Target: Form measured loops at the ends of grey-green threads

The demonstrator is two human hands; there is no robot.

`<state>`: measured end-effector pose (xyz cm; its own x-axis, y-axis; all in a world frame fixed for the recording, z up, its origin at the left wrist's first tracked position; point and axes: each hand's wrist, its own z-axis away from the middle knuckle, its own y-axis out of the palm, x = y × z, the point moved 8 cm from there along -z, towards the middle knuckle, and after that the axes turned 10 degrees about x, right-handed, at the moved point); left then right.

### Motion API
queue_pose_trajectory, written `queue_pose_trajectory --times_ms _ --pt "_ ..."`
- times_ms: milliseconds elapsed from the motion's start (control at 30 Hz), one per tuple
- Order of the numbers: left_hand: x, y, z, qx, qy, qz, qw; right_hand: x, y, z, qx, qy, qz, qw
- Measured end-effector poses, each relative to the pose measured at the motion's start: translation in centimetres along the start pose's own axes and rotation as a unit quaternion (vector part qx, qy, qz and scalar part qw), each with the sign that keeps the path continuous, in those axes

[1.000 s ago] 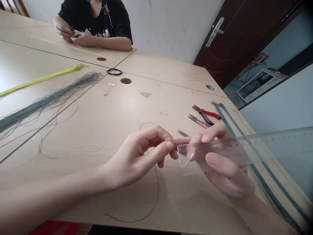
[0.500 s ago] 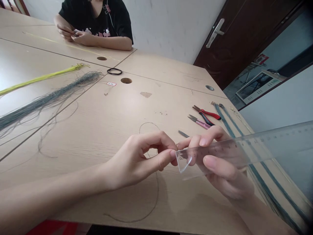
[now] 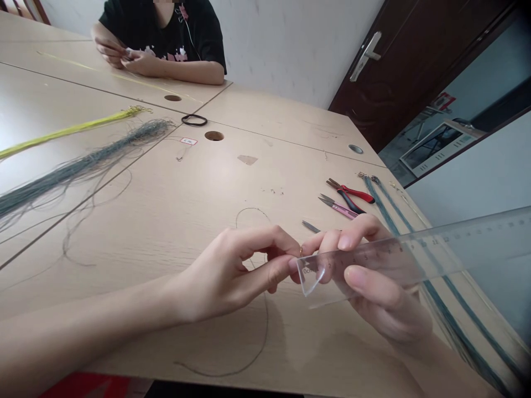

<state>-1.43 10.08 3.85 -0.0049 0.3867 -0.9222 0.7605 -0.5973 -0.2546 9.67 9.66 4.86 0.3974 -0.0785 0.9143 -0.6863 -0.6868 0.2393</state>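
Note:
My left hand pinches a tiny gold clasp between thumb and forefinger, right against the fingertips of my right hand. My right hand is closed on a clear plastic ruler that slants up to the right edge. A thin dark cord hangs from the pinch and curls over the wooden table toward its front edge.
Red-handled pliers, pink snips and long blue-grey cords lie at the right. A grey thread bundle and a yellow one lie at the left. A person in black sits at the far side, by a black ring.
The ruler's near end has dropped slightly and its far end has tilted a little higher. Both hands stay pinched together at the same spot.

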Motion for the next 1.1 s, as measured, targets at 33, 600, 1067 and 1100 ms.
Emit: queue_pose_trajectory --times_ms 33,600,1067,1100 --pt "-0.03 0.0 0.01 0.002 -0.002 -0.004 1.0 -0.01 0.05 -0.03 0.002 0.001 0.002 1.0" --pt "-0.23 0.16 0.15 0.018 -0.011 -0.012 1.0 -0.03 0.01 -0.09 -0.002 0.01 0.016 1.0" --pt "-0.37 0.09 0.09 0.009 0.004 -0.016 1.0 -0.09 -0.28 0.13 -0.004 0.018 0.049 0.999" --pt "-0.4 0.09 0.04 0.01 0.003 -0.015 1.0 -0.12 -0.32 0.14 -0.004 0.02 0.051 0.998"
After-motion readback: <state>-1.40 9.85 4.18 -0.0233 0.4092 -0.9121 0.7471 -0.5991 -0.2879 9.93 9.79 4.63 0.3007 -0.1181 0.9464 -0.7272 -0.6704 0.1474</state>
